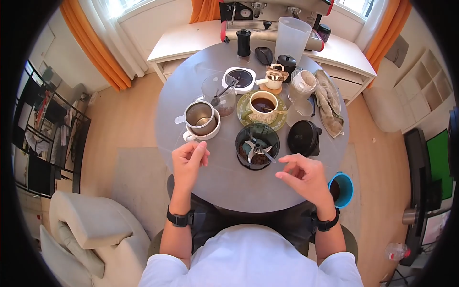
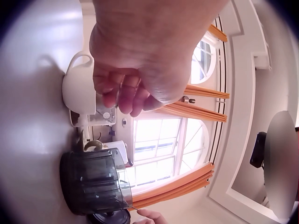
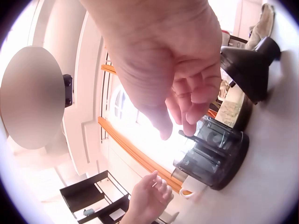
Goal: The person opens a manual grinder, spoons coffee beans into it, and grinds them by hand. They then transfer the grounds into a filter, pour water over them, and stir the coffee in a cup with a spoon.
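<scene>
With 12 o'clock taken as the side of the grey table [image 1: 215, 184] farthest from the person, the dark see-through jar [image 2: 91, 182] stood upright, a little to the 6 o'clock side of the middle. In it were a metal blade [image 1: 250, 144], brown beans [image 1: 262, 159] and a slim utensil [image 1: 270, 157] whose handle leaned out toward 4 o'clock.

The right hand [image 1: 305, 174] hung just beside the jar, at its 4 o'clock, close to the end of that handle. Its fingers were loosely bent, with a gap between thumb and forefinger and nothing grasped; whether a fingertip grazed the handle could not be told. The left hand [image 1: 189, 160] was raised over the table between 8 and 9 o'clock from the jar, apart from it. Its fingers were softly curled, released and holding nothing.

Near the jar at 12 o'clock, a patterned cup [image 1: 256, 117] of dark liquid sat on a green plate [image 1: 277, 125]. At 3 o'clock from the jar lay a black lid [image 1: 304, 136]. At 10 o'clock, a metal cup [image 1: 197, 115] rested in a white cup [image 1: 215, 131]. A clear container [image 1: 208, 91] stood at 11 o'clock, and a crumpled towel [image 1: 327, 103] lay at 2 o'clock.
</scene>
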The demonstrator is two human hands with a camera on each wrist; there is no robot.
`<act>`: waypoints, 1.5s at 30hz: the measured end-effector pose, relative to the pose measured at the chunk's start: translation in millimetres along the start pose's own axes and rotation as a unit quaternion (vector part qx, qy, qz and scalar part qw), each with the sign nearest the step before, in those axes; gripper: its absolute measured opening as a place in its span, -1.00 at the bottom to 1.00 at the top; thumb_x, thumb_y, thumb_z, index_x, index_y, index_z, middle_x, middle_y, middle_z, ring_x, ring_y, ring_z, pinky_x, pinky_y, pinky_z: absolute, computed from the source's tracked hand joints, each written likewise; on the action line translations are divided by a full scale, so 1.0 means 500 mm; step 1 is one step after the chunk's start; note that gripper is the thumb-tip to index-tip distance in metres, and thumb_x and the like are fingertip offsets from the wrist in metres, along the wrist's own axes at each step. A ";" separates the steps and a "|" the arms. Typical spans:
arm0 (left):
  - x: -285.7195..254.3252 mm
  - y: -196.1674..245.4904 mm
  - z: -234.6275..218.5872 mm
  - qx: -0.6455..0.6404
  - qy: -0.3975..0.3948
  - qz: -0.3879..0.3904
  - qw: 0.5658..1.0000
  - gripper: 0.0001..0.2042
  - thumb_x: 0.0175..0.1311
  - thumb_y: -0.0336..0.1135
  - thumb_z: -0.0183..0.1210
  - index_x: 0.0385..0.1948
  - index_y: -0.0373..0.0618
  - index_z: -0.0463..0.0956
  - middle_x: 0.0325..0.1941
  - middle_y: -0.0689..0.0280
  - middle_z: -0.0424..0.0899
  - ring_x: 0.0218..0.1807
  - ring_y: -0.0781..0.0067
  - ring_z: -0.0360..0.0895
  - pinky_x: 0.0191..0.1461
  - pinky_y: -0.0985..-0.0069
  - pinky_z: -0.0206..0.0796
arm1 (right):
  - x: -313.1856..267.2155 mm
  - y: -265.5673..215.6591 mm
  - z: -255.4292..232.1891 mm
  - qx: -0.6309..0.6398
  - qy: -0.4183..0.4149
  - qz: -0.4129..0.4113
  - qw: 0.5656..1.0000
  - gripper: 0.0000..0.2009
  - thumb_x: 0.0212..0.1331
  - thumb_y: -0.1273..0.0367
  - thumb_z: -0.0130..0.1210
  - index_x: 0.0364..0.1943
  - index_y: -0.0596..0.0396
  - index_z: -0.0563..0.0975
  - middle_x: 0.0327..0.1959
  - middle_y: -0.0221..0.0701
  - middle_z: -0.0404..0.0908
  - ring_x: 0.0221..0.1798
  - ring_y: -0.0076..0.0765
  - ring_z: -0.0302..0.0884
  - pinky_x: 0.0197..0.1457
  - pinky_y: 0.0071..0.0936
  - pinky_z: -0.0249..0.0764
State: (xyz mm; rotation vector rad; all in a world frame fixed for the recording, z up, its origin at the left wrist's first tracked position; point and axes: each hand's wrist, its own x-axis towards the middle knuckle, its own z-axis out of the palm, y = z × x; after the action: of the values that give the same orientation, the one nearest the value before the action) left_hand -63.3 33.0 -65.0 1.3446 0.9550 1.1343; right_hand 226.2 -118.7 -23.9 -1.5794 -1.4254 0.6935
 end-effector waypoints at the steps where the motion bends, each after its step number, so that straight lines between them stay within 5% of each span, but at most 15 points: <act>1: -0.002 -0.001 0.000 0.007 -0.021 -0.008 1.000 -0.76 0.51 -0.34 0.26 -0.43 -0.23 0.67 -0.56 0.42 0.63 -0.51 0.69 0.51 -0.41 0.66 0.24 | 0.006 -0.013 0.006 -0.031 -0.007 -0.024 0.999 -0.81 0.20 0.39 0.49 -0.15 0.08 0.75 -0.44 -0.46 0.73 -0.56 -0.63 0.53 -0.47 -0.59 0.41; 5: -0.008 0.010 -0.001 0.021 -0.063 -0.039 0.997 -0.84 0.51 -0.36 0.26 -0.31 -0.23 0.67 -0.47 0.40 0.68 -0.43 0.70 0.54 -0.37 0.67 0.26 | 0.036 0.006 0.016 -0.118 -0.001 -0.143 0.983 -0.81 0.13 0.42 0.51 -0.18 0.04 0.76 -0.44 -0.48 0.66 -0.62 -0.51 0.43 -0.50 -0.49 0.35; 9: -0.001 0.009 -0.013 0.006 -0.111 -0.050 0.992 -0.90 0.50 -0.41 0.26 -0.23 -0.23 0.67 -0.39 0.39 0.70 -0.35 0.70 0.57 -0.31 0.68 0.29 | 0.069 0.013 0.014 -0.105 0.019 -0.157 0.982 -0.81 0.12 0.39 0.51 -0.20 0.03 0.76 -0.48 -0.47 0.62 -0.60 -0.44 0.45 -0.50 -0.49 0.36; 12: 0.011 -0.004 -0.014 0.000 -0.111 -0.062 0.992 -0.92 0.50 -0.44 0.25 -0.22 -0.23 0.68 -0.38 0.39 0.71 -0.33 0.69 0.57 -0.28 0.66 0.31 | 0.089 -0.013 0.005 -0.081 -0.005 -0.072 0.994 -0.79 0.09 0.34 0.54 -0.23 0.02 0.76 -0.50 -0.48 0.60 -0.55 -0.40 0.50 -0.47 -0.46 0.40; 17: 0.023 -0.002 -0.001 -0.010 -0.114 -0.067 0.991 -0.93 0.48 -0.47 0.28 -0.23 -0.27 0.69 -0.34 0.36 0.72 -0.29 0.64 0.61 -0.21 0.61 0.40 | 0.094 -0.014 -0.006 -0.106 -0.085 -0.132 0.982 -0.69 -0.08 0.30 0.64 -0.24 0.01 0.78 -0.46 -0.48 0.64 -0.49 -0.45 0.57 -0.45 -0.52 0.39; 21: 0.036 -0.002 0.001 0.043 -0.165 -0.050 0.984 -0.93 0.43 -0.49 0.30 -0.21 -0.30 0.69 -0.29 0.29 0.72 -0.25 0.55 0.65 -0.15 0.58 0.44 | 0.097 0.008 0.009 -0.128 -0.068 -0.161 0.976 -0.75 -0.03 0.41 0.59 -0.24 0.04 0.78 -0.44 -0.43 0.68 -0.44 -0.41 0.64 -0.42 -0.51 0.45; 29: 0.044 0.009 0.002 0.109 -0.184 -0.033 0.976 -0.90 0.34 -0.51 0.36 -0.18 -0.30 0.70 -0.27 0.31 0.72 -0.22 0.52 0.65 -0.07 0.52 0.48 | 0.148 -0.041 0.024 -0.055 -0.015 -0.016 0.998 -0.85 0.15 0.55 0.43 -0.20 0.09 0.77 -0.36 -0.43 0.68 -0.47 -0.48 0.51 -0.41 -0.51 0.37; 32: 0.040 0.015 0.004 0.131 -0.186 -0.031 0.973 -0.83 0.27 -0.52 0.41 -0.13 -0.27 0.70 -0.24 0.31 0.74 -0.19 0.53 0.65 -0.06 0.53 0.49 | 0.155 -0.042 0.035 -0.095 -0.026 -0.088 0.991 -0.79 0.19 0.58 0.36 -0.09 0.11 0.76 -0.30 -0.39 0.66 -0.39 -0.41 0.59 -0.36 -0.49 0.44; 38: 0.032 0.025 0.015 0.143 -0.191 -0.005 0.971 -0.36 0.07 -0.38 0.58 0.27 -0.13 0.59 0.00 0.25 0.74 -0.02 0.39 0.64 0.05 0.41 0.49 | 0.121 -0.063 -0.009 -0.137 0.056 -0.118 0.982 -0.74 0.22 0.62 0.32 -0.03 0.10 0.77 -0.29 -0.36 0.65 -0.37 -0.41 0.59 -0.35 -0.49 0.44; 40: 0.034 0.031 0.027 0.176 -0.229 -0.005 0.957 -0.05 -0.04 -0.41 0.63 0.52 -0.13 0.34 0.27 0.19 0.64 0.32 0.33 0.56 0.29 0.35 0.45 | 0.100 -0.063 -0.017 -0.129 0.077 -0.120 0.981 -0.74 0.23 0.62 0.32 -0.02 0.09 0.78 -0.29 -0.36 0.65 -0.38 -0.43 0.56 -0.35 -0.50 0.42; 45: 0.054 0.005 0.081 0.179 -0.269 0.028 0.946 0.16 -0.16 -0.28 0.71 0.60 -0.12 0.16 0.46 0.09 0.51 0.49 0.15 0.45 0.47 0.23 0.35 | 0.059 -0.071 -0.042 -0.115 0.119 -0.154 0.974 -0.77 0.23 0.58 0.36 -0.05 0.10 0.78 -0.30 -0.40 0.66 -0.39 -0.46 0.53 -0.37 -0.54 0.37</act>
State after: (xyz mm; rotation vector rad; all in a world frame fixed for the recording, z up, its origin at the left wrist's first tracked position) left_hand -18.3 49.8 -57.9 1.8620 0.7352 0.5852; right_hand 232.4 -96.4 21.2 -1.5075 -1.5622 0.1544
